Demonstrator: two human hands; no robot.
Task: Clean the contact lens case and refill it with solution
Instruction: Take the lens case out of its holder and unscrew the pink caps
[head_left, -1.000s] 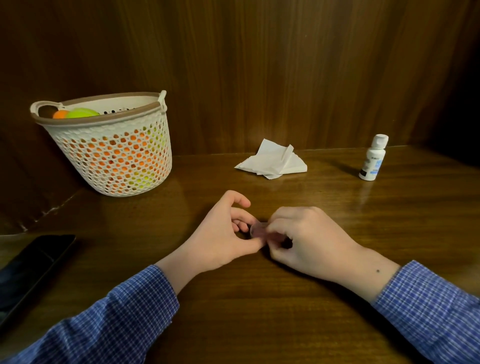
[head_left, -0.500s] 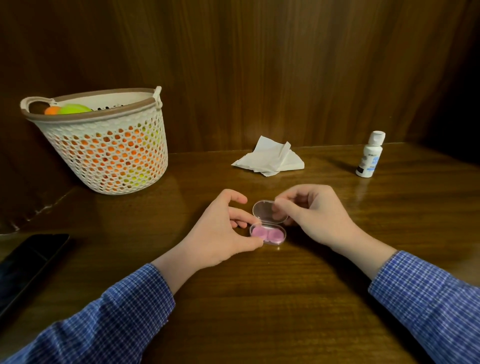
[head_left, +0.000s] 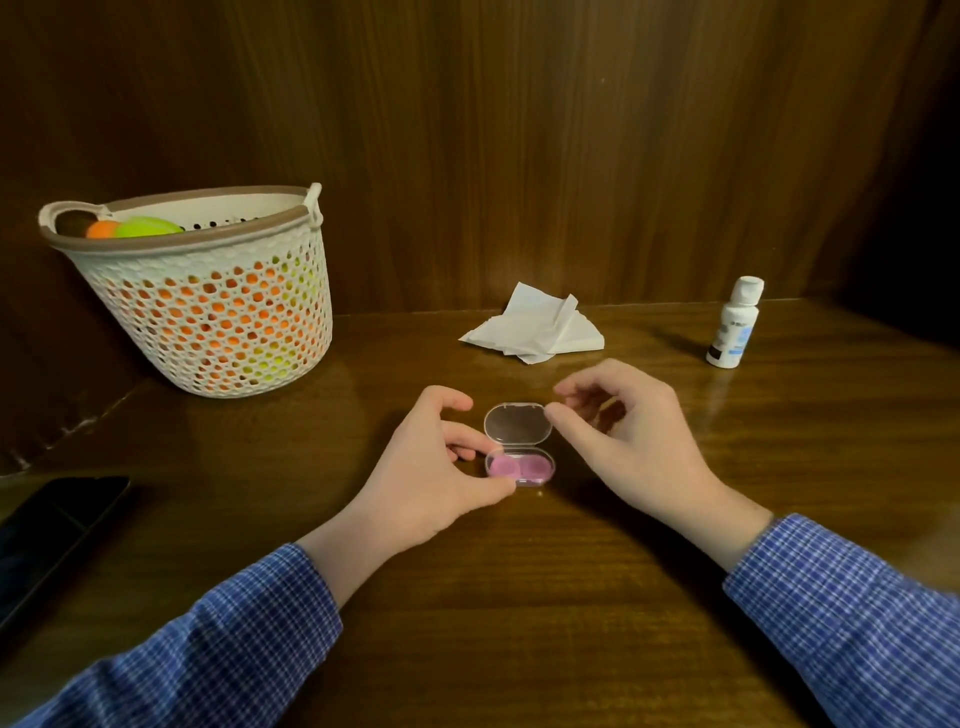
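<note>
- At the far left I see a dark flat phone-like slab (head_left: 49, 525) lying on the brown wooden table (head_left: 519, 597); it plays no part in the change.
- Behind it stands a white perforated plastic basket with a brown rim (head_left: 208, 317), holding orange and yellow-green balls, well apart from the work.
- My left hand (head_left: 431, 467), in a blue checked sleeve, pinches the left end of the small clear plastic contact lens case with two pink wells (head_left: 521, 466) between thumb and fingertips, pressing it flat to the table near the middle.
- What has changed: a second ago both hands were bunched over the closed case and hid it; now its clear oval lid (head_left: 518, 423) is swung up and back on its hinge, and the pink wells lie exposed.
- I read that as the opening step done, so cleaning can start.
- Behind the case, by the wall, lies a crumpled white paper tissue (head_left: 535, 330), untouched; I judge it the likely wiping tool.
- My right hand (head_left: 631, 441) has drawn back from the case body; its thumb tip touches the lid's right edge, the other fingers loosely curled and grasping nothing I can see.
- Far right, a small white plastic solution bottle with a white cap (head_left: 733, 325) stands upright and capped, so refilling is not yet begun.
</note>
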